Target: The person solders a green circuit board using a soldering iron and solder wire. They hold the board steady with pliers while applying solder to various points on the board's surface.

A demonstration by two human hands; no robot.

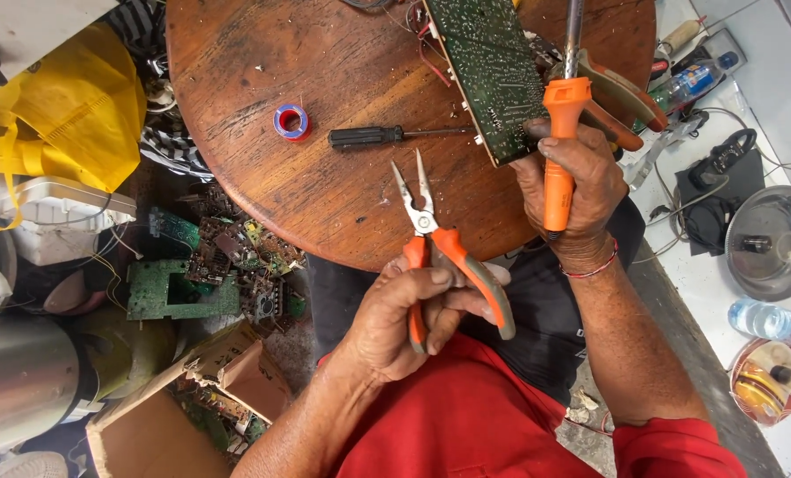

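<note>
Gripping pliers point(440, 248) and soldering iron point(562, 133)

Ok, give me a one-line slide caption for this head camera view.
Over a round wooden table, the left hand holds open needle-nose pliers while the right hand grips an orange soldering iron beside a green circuit board.
</note>
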